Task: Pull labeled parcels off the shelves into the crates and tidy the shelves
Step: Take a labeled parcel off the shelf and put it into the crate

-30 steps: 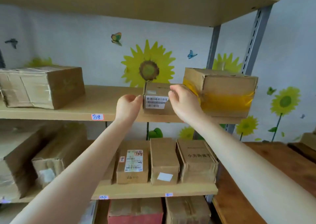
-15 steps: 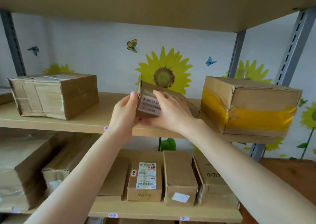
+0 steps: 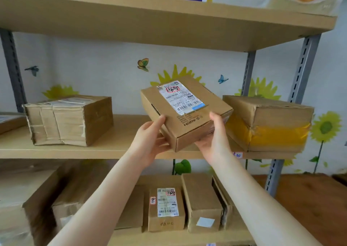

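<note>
Lifted clear of the middle shelf since the earlier frames, the small flat brown cardboard parcel with a white shipping label (image 3: 185, 112) is now turned so its labelled top faces the camera, tilted with its near corner low; a second ago it stood on the shelf board with only a small barcode sticker showing.

Nearest, two bare forearms reach up from below. The left hand (image 3: 150, 141) grips the parcel's near-left edge, thumb lying on the top face and fingers (image 3: 161, 138) curled beneath. The right hand (image 3: 214, 139) cups the near-right corner, thumb on top by the edge, its fingers wrapped under the box and mostly hidden. Both hands are closed on the parcel, which hangs in the air in front of the tan wooden middle shelf (image 3: 116, 148).

On that shelf, well to the left, sits a crumpled brown box wrapped in clear tape (image 3: 69, 120); just right of the held parcel sits a larger brown box banded with yellow tape (image 3: 266, 123). Below, the lower shelf carries a row of small brown boxes, one bearing a white barcode label (image 3: 167, 208). Behind is a white wall with sunflower and butterfly stickers (image 3: 143, 64).
</note>
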The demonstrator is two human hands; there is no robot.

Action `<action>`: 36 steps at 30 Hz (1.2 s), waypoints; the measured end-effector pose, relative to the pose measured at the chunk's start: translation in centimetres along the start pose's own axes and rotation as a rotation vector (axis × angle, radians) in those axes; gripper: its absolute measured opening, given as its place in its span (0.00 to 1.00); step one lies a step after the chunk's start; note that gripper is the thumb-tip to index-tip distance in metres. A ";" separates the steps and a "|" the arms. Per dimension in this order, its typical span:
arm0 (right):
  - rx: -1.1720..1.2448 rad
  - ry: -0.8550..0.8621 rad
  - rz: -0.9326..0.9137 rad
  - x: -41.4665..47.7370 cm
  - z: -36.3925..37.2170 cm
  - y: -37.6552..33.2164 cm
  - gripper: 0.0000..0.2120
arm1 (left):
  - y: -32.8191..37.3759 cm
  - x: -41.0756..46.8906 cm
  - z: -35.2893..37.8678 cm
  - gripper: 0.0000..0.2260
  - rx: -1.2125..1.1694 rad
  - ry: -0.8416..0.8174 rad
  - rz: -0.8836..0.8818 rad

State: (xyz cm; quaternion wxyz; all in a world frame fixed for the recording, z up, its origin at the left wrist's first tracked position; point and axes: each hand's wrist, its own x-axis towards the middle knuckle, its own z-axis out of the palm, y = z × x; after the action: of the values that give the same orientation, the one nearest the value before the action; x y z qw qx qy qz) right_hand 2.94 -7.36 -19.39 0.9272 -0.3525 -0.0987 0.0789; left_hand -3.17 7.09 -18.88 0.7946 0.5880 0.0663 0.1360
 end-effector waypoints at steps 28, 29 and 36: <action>-0.532 0.208 -0.288 -10.3 -8.9 -3.5 0.09 | -5.9 -4.2 3.0 0.07 -0.096 0.000 0.240; -0.561 0.213 -0.267 -11.9 -10.3 -3.9 0.10 | -7.0 -5.5 3.5 0.03 -0.096 -0.026 0.225; -0.620 0.395 -0.170 -25.2 -22.6 -8.4 0.18 | -16.1 -14.7 11.3 0.01 -0.061 -0.215 0.071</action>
State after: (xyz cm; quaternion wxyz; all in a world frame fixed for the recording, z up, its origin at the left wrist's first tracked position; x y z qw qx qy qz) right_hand -15.45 -33.45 -33.55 0.7810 -0.6153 0.0339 -0.1015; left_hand -12.00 -11.93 -31.65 0.8092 0.5769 -0.0444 0.1019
